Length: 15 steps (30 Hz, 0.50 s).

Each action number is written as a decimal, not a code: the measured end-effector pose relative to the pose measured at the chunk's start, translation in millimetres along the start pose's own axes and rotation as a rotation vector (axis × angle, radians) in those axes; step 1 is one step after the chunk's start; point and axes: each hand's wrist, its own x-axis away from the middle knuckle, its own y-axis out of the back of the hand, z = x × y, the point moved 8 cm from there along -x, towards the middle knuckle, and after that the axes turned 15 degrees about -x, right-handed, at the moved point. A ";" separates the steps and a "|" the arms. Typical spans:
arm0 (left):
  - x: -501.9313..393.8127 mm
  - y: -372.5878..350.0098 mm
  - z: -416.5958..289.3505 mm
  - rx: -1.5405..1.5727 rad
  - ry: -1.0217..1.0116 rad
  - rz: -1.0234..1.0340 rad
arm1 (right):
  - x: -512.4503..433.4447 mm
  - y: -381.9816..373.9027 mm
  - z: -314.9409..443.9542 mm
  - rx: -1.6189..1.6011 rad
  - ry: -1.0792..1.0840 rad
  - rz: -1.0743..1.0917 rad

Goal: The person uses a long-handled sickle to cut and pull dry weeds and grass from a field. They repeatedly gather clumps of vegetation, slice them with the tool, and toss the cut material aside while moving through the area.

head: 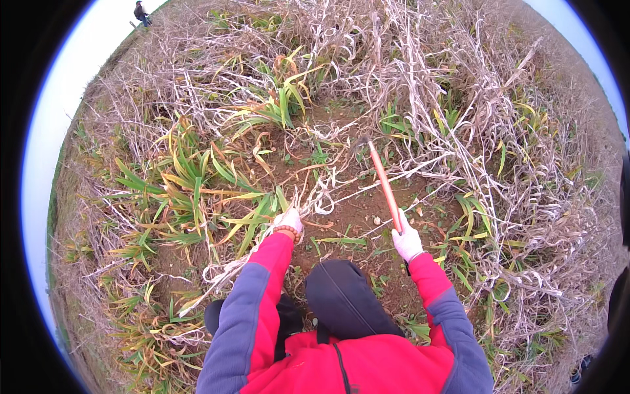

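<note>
My left hand point(289, 220), in a light glove with a beaded bracelet at the wrist, is closed around a bundle of dry stalks point(320, 197). The stalks stick out on both sides of the fist, and green and yellow leaves point(261, 207) lie against it. My right hand point(407, 242), gloved too, grips the orange-red handle of a hand tool point(384, 182). That handle points away from me over the soil, and its dark head point(363, 141) sits among dry stems, so its shape is hard to make out.
Bare brown soil point(354, 212) shows between the hands. Clumps of long green and yellow leaves point(189, 182) grow at the left. Tangled dry stalks point(492, 123) cover the right and far side. My bent knee point(344, 295) is just below the hands. A person point(141, 12) stands far off, upper left.
</note>
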 end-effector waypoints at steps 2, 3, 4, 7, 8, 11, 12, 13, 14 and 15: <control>18.1 22.1 -8.2 -0.093 -0.106 -0.142 | 5.1 15.4 -24.1 -0.020 -0.029 -0.046; 33.3 38.9 -16.0 -0.225 -0.223 -0.305 | 22.9 25.5 -37.6 -0.029 -0.034 -0.034; 54.0 50.3 -19.9 -0.356 -0.335 -0.464 | 48.9 37.9 -44.6 0.036 0.040 -0.050; 92.7 43.9 24.9 -0.587 -0.332 -0.261 | 158.0 78.6 -82.1 0.012 -0.084 -0.054; 104.4 44.9 29.0 -0.604 -0.380 -0.277 | 194.8 88.0 -97.3 0.073 -0.223 -0.046; 138.7 28.9 48.9 -0.637 -0.540 -0.341 | 272.6 94.1 -94.9 -0.005 -0.184 -0.066; 142.9 19.2 51.8 -0.654 -0.561 -0.302 | 280.4 94.3 -90.4 -0.030 -0.164 -0.067; 145.0 11.0 56.1 -0.680 -0.574 -0.252 | 289.5 91.2 -94.5 -0.049 -0.288 -0.088; 146.1 10.8 59.2 -0.667 -0.559 -0.273 | 283.4 86.5 -80.7 -0.068 -0.184 -0.100; 146.7 12.6 60.1 -0.650 -0.550 -0.294 | 271.7 83.5 -71.0 -0.089 -0.142 -0.121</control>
